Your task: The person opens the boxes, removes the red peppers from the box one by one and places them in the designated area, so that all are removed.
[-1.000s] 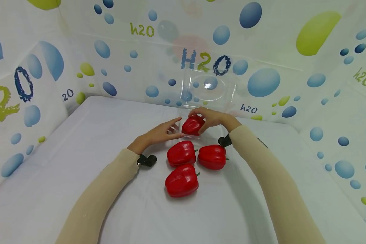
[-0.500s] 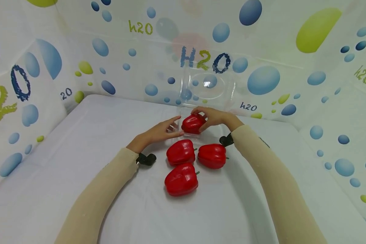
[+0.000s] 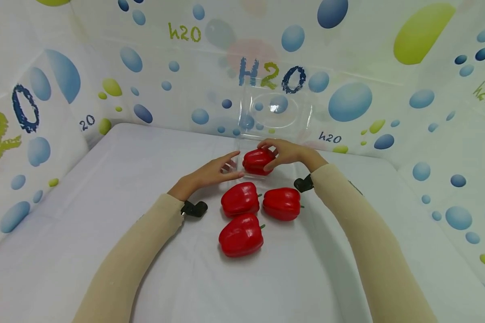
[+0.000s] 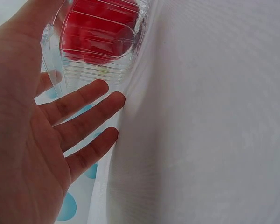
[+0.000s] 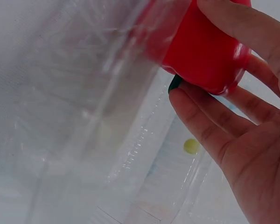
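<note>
A clear plastic clamshell box [image 3: 275, 125] stands at the back of the table, its lid raised against the backdrop. My right hand [image 3: 288, 153] grips a red bell pepper [image 3: 257, 161] at the box's base, thumb on the near side and fingers over the far side. In the right wrist view, the pepper's dark green stem [image 5: 175, 83] shows by a fingertip. Beside the box's left wall, my left hand [image 3: 210, 174] has its fingers spread and relaxed, holding nothing. Through the ribbed wall [image 4: 100, 70] the left wrist view shows the pepper's red.
Three more red bell peppers lie on the white cloth in front of the box: one at the right [image 3: 282, 204], one at the left [image 3: 240, 199] and one nearest [image 3: 241, 235]. A backdrop [image 3: 153, 89] with blue and green drops rises behind the table.
My right hand and the gripped pepper have shifted slightly right within the box, and the pepper has turned a little. The left hand stays beside the box; the head view has tilted slightly.
</note>
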Tool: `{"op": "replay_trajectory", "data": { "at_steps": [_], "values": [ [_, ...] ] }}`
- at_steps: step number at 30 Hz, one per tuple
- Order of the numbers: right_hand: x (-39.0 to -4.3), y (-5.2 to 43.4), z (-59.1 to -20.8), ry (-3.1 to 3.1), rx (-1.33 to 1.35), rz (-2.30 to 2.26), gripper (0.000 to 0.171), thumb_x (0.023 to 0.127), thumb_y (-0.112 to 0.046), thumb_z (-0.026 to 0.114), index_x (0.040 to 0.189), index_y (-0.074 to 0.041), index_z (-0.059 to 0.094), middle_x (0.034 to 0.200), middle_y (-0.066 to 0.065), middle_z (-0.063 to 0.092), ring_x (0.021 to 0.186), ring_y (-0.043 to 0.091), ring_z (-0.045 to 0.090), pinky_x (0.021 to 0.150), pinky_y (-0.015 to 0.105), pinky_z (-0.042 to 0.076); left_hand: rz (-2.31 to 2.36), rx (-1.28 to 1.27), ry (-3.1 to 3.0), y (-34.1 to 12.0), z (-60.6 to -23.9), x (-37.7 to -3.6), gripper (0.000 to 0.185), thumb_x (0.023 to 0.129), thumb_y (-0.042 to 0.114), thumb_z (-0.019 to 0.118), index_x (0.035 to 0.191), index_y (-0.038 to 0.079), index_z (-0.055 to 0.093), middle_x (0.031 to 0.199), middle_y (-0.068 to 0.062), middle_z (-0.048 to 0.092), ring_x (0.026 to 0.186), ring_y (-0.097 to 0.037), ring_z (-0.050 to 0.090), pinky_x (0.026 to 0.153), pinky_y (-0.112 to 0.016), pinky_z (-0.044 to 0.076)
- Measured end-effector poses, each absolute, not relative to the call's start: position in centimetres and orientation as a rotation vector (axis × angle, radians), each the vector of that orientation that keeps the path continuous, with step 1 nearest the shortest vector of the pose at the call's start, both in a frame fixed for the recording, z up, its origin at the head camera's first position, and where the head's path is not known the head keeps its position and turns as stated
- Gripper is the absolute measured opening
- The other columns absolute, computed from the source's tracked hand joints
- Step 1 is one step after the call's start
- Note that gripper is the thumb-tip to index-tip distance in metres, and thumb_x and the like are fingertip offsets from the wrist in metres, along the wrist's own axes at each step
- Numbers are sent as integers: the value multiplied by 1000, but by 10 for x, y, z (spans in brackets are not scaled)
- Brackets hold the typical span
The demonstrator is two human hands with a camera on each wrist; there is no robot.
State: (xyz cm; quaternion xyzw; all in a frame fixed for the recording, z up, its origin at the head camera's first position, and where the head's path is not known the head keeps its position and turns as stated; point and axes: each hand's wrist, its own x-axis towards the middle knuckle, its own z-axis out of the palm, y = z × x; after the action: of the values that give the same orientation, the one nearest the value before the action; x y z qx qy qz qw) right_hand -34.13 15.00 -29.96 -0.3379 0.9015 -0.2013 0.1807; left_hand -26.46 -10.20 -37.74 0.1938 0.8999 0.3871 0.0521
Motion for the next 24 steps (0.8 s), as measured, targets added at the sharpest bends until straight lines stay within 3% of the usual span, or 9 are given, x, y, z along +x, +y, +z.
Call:
{"op": "replay_trajectory", "data": {
  "at_steps": [24],
  "values": [
    [-339,166,-307,2566,-961,-789,77,76,-22,83,142,-11,45,139,13,50,116,30,54,86,40,57,1178,577,2746,-101,-379,-266,85,88,44,66,156,21,20,138,-15,50,125,-32,50,96,-49,51]
  ]
}}
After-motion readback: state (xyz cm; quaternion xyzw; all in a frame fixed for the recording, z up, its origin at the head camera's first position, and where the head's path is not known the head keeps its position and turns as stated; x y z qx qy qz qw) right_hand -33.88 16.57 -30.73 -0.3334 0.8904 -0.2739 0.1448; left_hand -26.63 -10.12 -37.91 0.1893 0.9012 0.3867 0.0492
